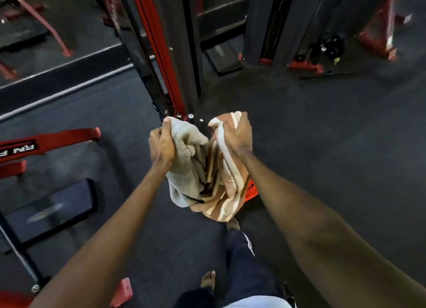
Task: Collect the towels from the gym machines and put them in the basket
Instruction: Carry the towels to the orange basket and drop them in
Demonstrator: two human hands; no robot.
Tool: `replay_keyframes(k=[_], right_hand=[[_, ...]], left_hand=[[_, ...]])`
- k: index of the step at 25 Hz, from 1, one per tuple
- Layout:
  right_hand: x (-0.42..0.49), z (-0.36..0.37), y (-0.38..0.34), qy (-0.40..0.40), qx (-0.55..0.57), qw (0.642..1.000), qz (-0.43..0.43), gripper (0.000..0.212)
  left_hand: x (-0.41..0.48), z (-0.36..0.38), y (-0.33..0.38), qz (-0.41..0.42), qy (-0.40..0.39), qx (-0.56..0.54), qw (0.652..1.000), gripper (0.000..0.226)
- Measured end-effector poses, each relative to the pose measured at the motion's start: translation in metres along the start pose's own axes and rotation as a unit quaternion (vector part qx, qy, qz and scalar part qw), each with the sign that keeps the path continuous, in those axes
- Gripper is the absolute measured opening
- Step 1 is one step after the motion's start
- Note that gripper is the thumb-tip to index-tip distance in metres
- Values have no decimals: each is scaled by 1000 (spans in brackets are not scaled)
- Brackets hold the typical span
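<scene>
Two towels were in the hands, bunched together in the air just in front of the base of the red post [161, 54]. The left hand [161, 144] was fisted tight round the top of the grey towel [184, 174]. The right hand [235, 134] was fisted round the top of the striped towel [221, 199], brown with cream bands. Both towels hung down and touched each other, clear of the floor [322, 146].

No basket could be made out. A red piece [251, 190] showed under the striped towel on the near side of the post, but it was mostly hidden and I couldn't tell what it was.

The step looked like carrying the pair to the basket. To do it well:
- Keep both fists closed high on the cloth.
- Gather the loose tails so they don't drag or catch on machine feet.
- Drop each towel only once it is right over the basket.
- Watch the bare feet near the steel.

A red bar [57, 139], left of the post, carried a black label with white letters. It appeared upside down and cut off, and read roughly "RN F". The dark mark on the red piece was too small to read.
</scene>
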State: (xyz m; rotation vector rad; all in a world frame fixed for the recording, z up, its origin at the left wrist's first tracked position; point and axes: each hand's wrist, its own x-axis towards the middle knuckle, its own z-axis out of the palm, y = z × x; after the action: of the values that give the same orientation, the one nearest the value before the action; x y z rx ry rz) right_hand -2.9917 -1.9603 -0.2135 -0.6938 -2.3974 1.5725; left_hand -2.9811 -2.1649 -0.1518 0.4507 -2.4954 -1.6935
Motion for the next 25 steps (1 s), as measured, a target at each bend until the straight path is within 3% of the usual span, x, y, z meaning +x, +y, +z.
replay_keyframes(k=[6,9,11,14,16,18,20,22,23,25], right_hand=[[55,84,203,-181,-131,965,138,64],[58,135,299,-264,-204,935,119,71],[55,172,364,-320,-244,913,74,71],[49,215,449,-360,-301,882,50,95],[54,231,478,-370,-284,882,68,98],[64,230,477,-271,-198,939,70,77],[80,213,455,-60,-58,992,94,45],[103,182,418,108,33,986,125,31],[113,169,398,138,57,980,129,31],[128,154,364,98,74,988,96,33]], left_hand=[[79,86,-54,-19,8,-50,999,72],[94,124,-99,-25,23,-80,996,55],[101,143,-135,-20,22,-88,996,56],[104,174,-204,-5,-7,-90,996,46],[97,195,-244,-32,-21,-64,997,44],[87,210,-268,-45,-39,-31,998,48],[86,219,-275,-60,-56,-20,996,54],[88,232,-278,-113,-109,2,988,53],[88,241,-284,-142,-141,58,978,51],[86,266,-308,-180,-197,167,949,51]])
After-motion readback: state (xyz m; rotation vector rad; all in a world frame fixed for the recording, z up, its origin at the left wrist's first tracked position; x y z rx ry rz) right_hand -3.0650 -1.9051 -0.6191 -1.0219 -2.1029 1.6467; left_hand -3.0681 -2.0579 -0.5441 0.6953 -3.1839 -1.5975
